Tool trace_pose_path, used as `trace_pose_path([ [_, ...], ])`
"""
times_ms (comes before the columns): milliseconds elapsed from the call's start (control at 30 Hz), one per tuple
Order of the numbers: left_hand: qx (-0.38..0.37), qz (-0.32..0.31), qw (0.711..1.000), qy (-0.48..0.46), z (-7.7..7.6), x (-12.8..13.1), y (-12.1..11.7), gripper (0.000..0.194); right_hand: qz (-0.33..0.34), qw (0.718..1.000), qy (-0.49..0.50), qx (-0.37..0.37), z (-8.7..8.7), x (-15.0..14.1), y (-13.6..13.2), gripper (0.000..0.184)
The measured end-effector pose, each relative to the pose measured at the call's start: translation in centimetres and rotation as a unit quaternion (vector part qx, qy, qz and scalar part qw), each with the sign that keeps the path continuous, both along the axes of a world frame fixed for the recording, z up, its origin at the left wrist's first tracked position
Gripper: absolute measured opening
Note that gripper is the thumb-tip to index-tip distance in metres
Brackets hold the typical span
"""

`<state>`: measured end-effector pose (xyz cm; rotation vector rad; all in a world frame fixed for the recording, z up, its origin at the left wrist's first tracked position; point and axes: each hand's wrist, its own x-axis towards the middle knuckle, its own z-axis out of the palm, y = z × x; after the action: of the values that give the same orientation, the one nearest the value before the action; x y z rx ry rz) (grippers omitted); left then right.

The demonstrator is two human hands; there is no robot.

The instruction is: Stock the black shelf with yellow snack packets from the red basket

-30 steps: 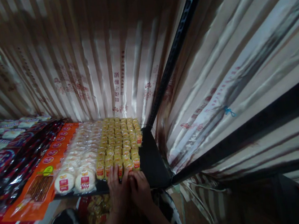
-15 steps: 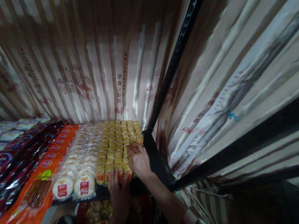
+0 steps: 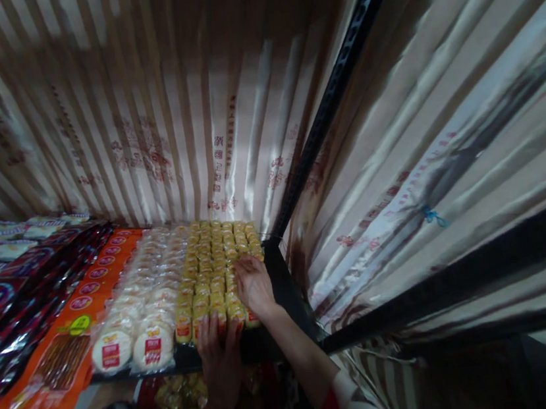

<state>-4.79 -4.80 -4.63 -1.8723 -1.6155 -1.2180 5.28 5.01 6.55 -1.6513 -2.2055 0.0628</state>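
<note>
Pleated pale curtain [image 3: 182,109] behind and along the right, printed in red, with a black post [image 3: 328,105] slanting down at the corner. Below, a black shelf [image 3: 282,283], bare toward its right end. On it, small yellow packets [image 3: 205,266] in close-set columns running from the curtain to the front edge. Just left of those, clear-wrapped round white snacks [image 3: 153,345], then an orange bag [image 3: 63,356] with brown sticks showing in its window, then dark glossy packages [image 3: 55,294].

At the front row, left hand [image 3: 219,354] with fingers extended and slightly apart, tips against the near packets, not wrapped around any. Farther back, over the right-hand columns, right hand [image 3: 256,286] with fingers bent and close together, seemingly touching the packets' tops; cannot tell, in such dim blur, whether pinching one. Under the shelf edge, beside the left forearm, more yellow-wrapped pieces [image 3: 178,402].
</note>
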Motion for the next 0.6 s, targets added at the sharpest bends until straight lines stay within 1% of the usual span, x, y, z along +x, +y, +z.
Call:
trace_pose_path([
  [100,0.002,0.007,1.0,-0.003,0.0,0.1,0.0,0.035,0.024,0.999,-0.016,-0.018,0.2,-0.2,0.6,0.033],
  [200,-0.001,0.015,1.0,0.0,-0.1,0.2,0.1,0.035,0.043,0.999,-0.011,-0.009,0.4,-0.2,1.1,0.03],
  [300,0.008,0.014,1.0,0.002,-0.2,0.3,0.2,0.035,0.026,0.999,0.004,0.021,0.5,0.0,2.2,0.03],
  [400,0.006,0.018,1.0,0.006,0.1,0.2,0.1,0.032,0.0,0.999,0.004,0.04,0.1,-0.3,4.1,0.028],
  [500,0.005,0.012,1.0,0.01,0.3,0.2,0.1,0.029,0.013,0.999,0.005,0.03,-0.7,-0.9,5.8,0.021],
  [600,0.002,0.003,1.0,0.005,0.3,0.1,0.1,0.029,0.033,0.999,0.013,0.021,-0.9,-1.2,6.4,0.019],
])
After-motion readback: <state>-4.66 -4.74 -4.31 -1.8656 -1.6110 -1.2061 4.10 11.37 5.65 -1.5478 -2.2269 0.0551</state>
